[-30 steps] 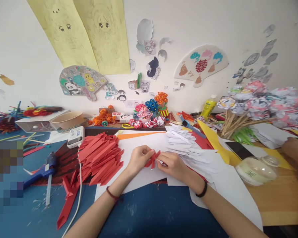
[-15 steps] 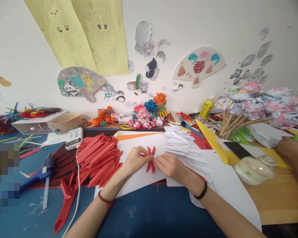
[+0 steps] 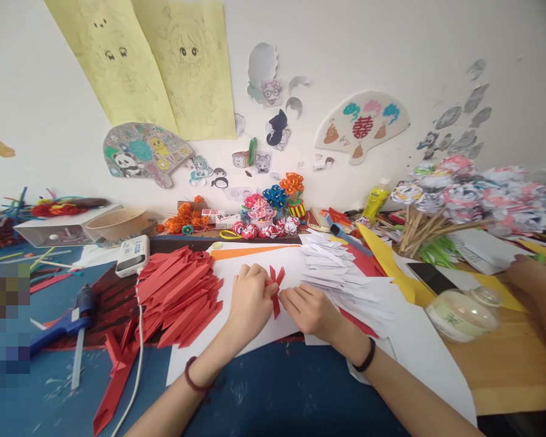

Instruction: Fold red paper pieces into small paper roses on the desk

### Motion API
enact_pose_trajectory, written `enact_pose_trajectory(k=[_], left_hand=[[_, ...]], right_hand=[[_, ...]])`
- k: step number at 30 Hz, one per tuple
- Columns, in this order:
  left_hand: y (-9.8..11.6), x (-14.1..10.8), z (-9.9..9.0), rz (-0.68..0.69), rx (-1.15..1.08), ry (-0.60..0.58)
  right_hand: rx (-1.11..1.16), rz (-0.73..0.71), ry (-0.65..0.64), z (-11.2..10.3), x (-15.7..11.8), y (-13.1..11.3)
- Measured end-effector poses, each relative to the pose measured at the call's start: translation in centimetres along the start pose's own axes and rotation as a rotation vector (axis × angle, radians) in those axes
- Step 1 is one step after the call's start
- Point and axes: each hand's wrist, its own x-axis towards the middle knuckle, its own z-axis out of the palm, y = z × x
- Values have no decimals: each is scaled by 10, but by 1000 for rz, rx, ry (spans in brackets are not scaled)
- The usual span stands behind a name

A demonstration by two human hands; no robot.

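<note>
My left hand (image 3: 253, 297) is closed around the left side of a small red folded-paper piece (image 3: 276, 306), whose pointed arms stick out above and below the fingertips. Beside it, my right hand (image 3: 312, 309) has its fingers pinched together at the right edge of that piece; whether they grip it or something tiny is hidden. Both hands are over a white paper sheet (image 3: 230, 258). A heap of red folded paper strips (image 3: 179, 294) lies left of my left hand. White folded paper strips (image 3: 330, 264) are spread beyond my right hand.
A blue glue gun (image 3: 79, 312) and a white device (image 3: 133, 255) with a cable are at left. On the right are a clear bottle (image 3: 464, 312), a phone (image 3: 432, 278) and paper flowers on sticks (image 3: 418, 221). Another person's hand (image 3: 534, 279) shows at the right edge.
My left hand has rolled so its knuckles face up, and the red paper piece has turned slightly in its grip. My right hand stays close beside it, fingers still pinched.
</note>
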Motion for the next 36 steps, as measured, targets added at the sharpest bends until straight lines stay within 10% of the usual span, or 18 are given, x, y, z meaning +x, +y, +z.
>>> enact_pose_trajectory(k=[9,16,25,36], left_hand=[[-11,4,7,8,-272,-33],[-27,15,-6,77,-481,-46],[-13,-2,-4,597,68,34],[-23,-1,-2,751,148,169]], right_hand=[[40,72,-10,6,-8,-1],[424,521,-4,12,-15,4],[699,803,9,16,-16,11],[796,840,-84,15,-15,15]])
